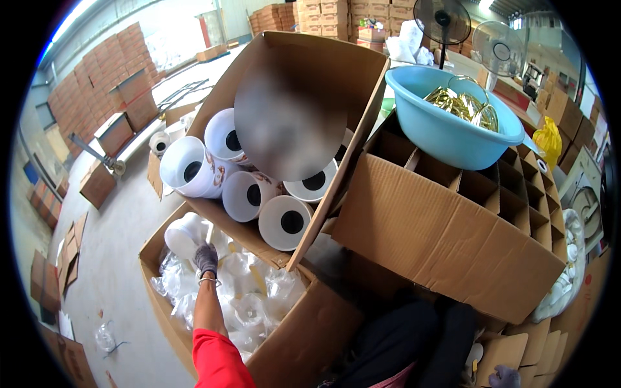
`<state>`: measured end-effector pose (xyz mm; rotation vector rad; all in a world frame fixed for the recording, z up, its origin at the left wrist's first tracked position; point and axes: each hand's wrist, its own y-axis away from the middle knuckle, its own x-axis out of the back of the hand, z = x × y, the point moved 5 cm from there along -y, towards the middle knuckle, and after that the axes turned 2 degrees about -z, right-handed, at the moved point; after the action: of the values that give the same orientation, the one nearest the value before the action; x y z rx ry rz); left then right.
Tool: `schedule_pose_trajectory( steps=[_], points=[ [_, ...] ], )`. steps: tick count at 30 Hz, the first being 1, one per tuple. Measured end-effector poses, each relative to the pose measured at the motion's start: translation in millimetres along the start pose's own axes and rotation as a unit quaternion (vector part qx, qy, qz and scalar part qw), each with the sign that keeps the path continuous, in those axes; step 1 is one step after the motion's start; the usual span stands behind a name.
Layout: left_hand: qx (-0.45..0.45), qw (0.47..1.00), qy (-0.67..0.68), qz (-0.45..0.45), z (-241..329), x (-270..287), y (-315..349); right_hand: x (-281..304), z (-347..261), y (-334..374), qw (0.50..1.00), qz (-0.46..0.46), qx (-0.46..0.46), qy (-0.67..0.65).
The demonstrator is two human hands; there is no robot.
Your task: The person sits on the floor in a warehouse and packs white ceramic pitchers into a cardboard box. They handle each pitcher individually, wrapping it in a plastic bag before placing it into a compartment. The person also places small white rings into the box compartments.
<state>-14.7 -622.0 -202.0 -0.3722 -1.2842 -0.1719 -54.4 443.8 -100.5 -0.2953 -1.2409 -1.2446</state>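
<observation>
From where I stand, the step in hand looks like taking a white plastic container (183, 237) out by the far-left corner of the lower open carton (304, 335); the gloved left hand (206, 258) seems closed on its edge, while the right hand (504, 376) sits by cardboard dividers (538, 352), too cut off to tell whether it grips. The next move, I'd judge, calls for a lift clear of the clear plastic bags (184, 309). The white tubs (234, 189) carry reddish-brown decoration, and I can't read any lettering on the stacked cartons (330, 21).
</observation>
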Motion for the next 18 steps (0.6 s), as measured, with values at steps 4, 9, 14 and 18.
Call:
schedule_pose_trajectory(
  steps=[4,9,14,18],
  points=[
    [-0.055,0.880,0.405,0.242,-47,75,26,76,-23,-50,0.939,0.157,-0.105,-0.287],
    [-0.068,0.711,0.699,0.035,3,217,181,207,-47,-93,0.909,0.244,-0.046,-0.335],
    [-0.265,0.836,0.479,-0.043,115,310,307,271,-10,-143,0.870,0.415,0.048,-0.262],
    [-0.422,0.699,0.514,-0.264,213,345,359,347,20,-162,0.832,0.448,0.067,-0.321]
  ],
)
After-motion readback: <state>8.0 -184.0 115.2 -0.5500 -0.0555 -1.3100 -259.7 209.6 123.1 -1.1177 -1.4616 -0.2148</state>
